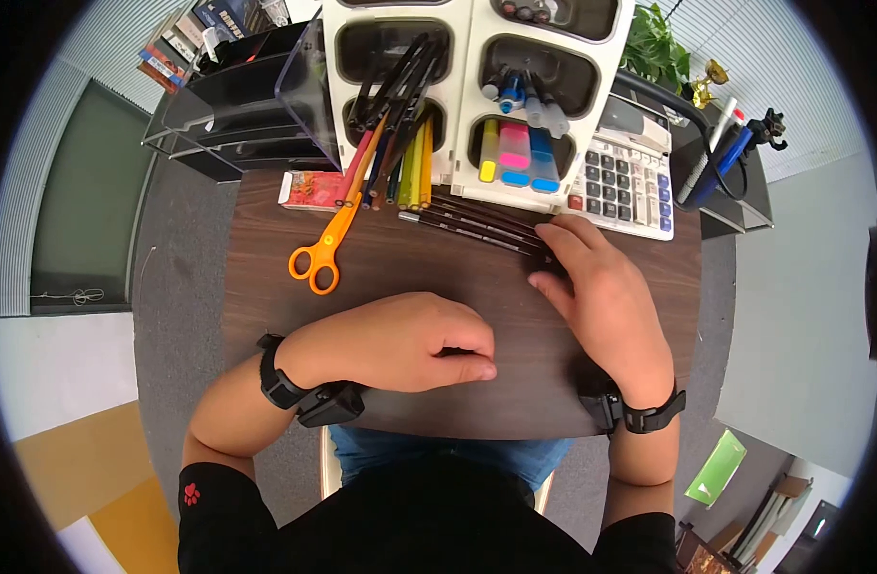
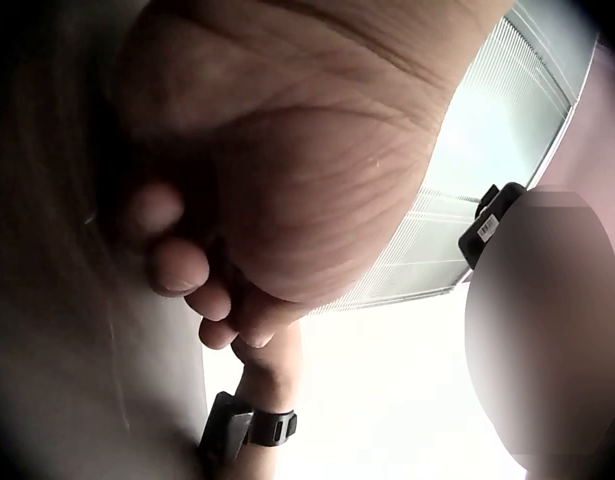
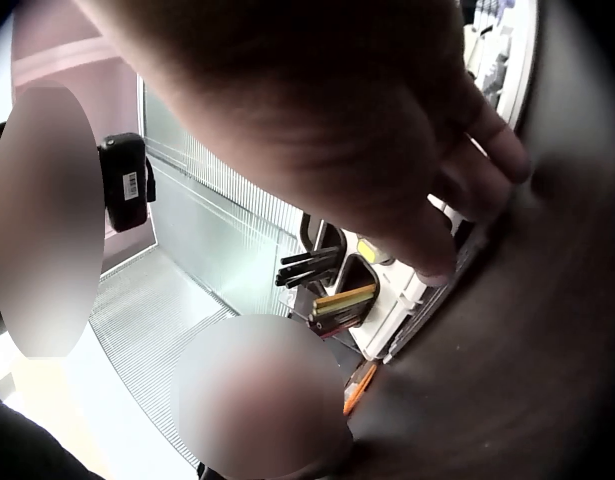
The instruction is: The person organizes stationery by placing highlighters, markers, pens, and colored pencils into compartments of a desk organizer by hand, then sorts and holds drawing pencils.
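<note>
Several dark pencils lie side by side on the brown table, just in front of the white organizer. At their right ends my right hand rests with its fingertips on or beside them, fingers slightly bent and thumb apart. My left hand lies near the table's front middle, fingers loosely curled and holding nothing. The left wrist view shows the palm of this hand with bent fingers. In the right wrist view, my right hand reaches down at the organizer's edge; its exact contact with the pencils is hidden.
Orange scissors and a red-and-white box lie at the left. The organizer holds colored pencils, black pens and highlighters. A calculator stands right of it; a clear file rack stands left.
</note>
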Motion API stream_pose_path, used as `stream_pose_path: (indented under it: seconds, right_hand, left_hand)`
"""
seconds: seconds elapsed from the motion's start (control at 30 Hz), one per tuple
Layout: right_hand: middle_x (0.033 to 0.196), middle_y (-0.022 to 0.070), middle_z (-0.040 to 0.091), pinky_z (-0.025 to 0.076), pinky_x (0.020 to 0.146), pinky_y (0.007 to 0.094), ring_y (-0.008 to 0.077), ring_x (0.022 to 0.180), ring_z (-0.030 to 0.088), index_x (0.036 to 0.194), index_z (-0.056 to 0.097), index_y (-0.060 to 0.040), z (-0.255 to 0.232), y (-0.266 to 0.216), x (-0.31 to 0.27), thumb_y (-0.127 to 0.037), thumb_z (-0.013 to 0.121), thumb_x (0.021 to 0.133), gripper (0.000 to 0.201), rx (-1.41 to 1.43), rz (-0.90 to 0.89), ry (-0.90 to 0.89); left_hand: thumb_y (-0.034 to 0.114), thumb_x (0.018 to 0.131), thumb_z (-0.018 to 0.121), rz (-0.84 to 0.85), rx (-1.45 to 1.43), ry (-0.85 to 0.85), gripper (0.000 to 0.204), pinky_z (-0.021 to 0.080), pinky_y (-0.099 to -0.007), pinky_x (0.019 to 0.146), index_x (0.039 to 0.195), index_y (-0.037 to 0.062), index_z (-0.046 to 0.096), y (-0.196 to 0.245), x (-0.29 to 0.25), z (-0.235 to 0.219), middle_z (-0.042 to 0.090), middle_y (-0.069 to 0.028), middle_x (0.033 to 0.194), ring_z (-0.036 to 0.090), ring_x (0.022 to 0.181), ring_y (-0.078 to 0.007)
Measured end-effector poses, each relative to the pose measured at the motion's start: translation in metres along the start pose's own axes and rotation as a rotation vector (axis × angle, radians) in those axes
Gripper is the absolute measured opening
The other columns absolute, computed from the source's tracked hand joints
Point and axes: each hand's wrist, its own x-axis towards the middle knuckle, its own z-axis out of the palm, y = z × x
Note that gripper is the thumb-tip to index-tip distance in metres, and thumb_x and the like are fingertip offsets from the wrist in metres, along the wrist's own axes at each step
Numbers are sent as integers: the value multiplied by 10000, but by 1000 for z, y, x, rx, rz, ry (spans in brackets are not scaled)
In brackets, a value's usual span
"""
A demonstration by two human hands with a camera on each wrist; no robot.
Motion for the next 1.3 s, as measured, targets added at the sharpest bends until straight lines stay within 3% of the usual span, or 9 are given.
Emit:
stream_pose_path:
  seconds: [0.37, 0.47, 0.53, 0.6, 0.67, 0.8, 1.0, 1.2, 1.3]
  right_hand:
    - [925, 153, 550, 484, 735, 461, 372, 851, 596, 952, 553, -19, 2, -2, -4, -60, 678, 794, 206, -35, 3, -154]
    - [909, 148, 555, 481, 721, 457, 367, 854, 593, 906, 544, -26, -2, -2, -5, -58, 657, 795, 163, -39, -37, -172]
    - [910, 146, 555, 474, 720, 459, 371, 853, 589, 933, 556, -28, -5, -1, -6, -53, 662, 788, 181, -12, -62, -192]
    - [910, 145, 555, 467, 718, 461, 376, 851, 584, 959, 568, -29, -8, 3, -8, -47, 666, 781, 204, 0, -80, -206]
    - [906, 143, 553, 472, 718, 457, 369, 860, 587, 953, 573, -39, -10, 4, -9, -59, 675, 774, 207, 67, -167, -285]
    - [891, 133, 562, 490, 723, 451, 358, 845, 600, 880, 564, -40, -10, 0, -8, -63, 666, 775, 148, 141, -196, -369]
    - [918, 129, 555, 489, 723, 440, 347, 846, 598, 892, 562, -38, -12, -2, -8, -67, 670, 786, 154, 158, -191, -433]
    - [923, 116, 558, 483, 788, 432, 322, 896, 575, 975, 594, -38, -13, -3, -2, -74, 712, 761, 247, 172, -319, -320]
    - [954, 107, 584, 488, 824, 414, 289, 895, 594, 1056, 603, -33, -17, -9, 2, -65, 731, 780, 306, 281, -215, -209]
  left_hand:
    - [173, 929, 644, 2, 11, 39, 148, 492, -368, 711, 899, 28, 635, -2, -2, 4, 625, -94, 822, 621, 789, -280]
    - [148, 898, 678, 40, 70, 190, 123, 491, -366, 695, 922, 31, 648, 9, -5, 3, 628, -93, 875, 617, 797, -272]
    - [145, 851, 724, 86, 223, 443, 160, 484, -383, 773, 962, 42, 673, 15, -7, 3, 626, -95, 980, 606, 890, -281]
    - [159, 801, 761, 221, 449, 502, 312, 456, -417, 887, 1080, 54, 668, 14, -5, 0, 610, -99, 1092, 583, 1008, -301]
    - [165, 781, 767, 95, 633, 561, 436, 418, -437, 971, 1182, 65, 630, 12, -4, 4, 599, -93, 1151, 565, 1077, -309]
    - [188, 808, 736, -102, 679, 339, 409, 461, -426, 881, 1175, 58, 612, 12, -5, 2, 580, -101, 1028, 566, 985, -318]
    - [200, 824, 723, -34, 676, 290, 259, 479, -409, 790, 1011, 53, 619, 7, -8, 4, 562, -96, 917, 569, 904, -306]
    - [188, 843, 706, 14, 680, 358, 230, 487, -411, 776, 986, 42, 601, 0, -9, 7, 556, -114, 922, 576, 894, -318]
    - [177, 877, 682, -35, 668, 442, 223, 503, -390, 752, 1009, 29, 580, 4, -10, 7, 570, -124, 926, 599, 859, -296]
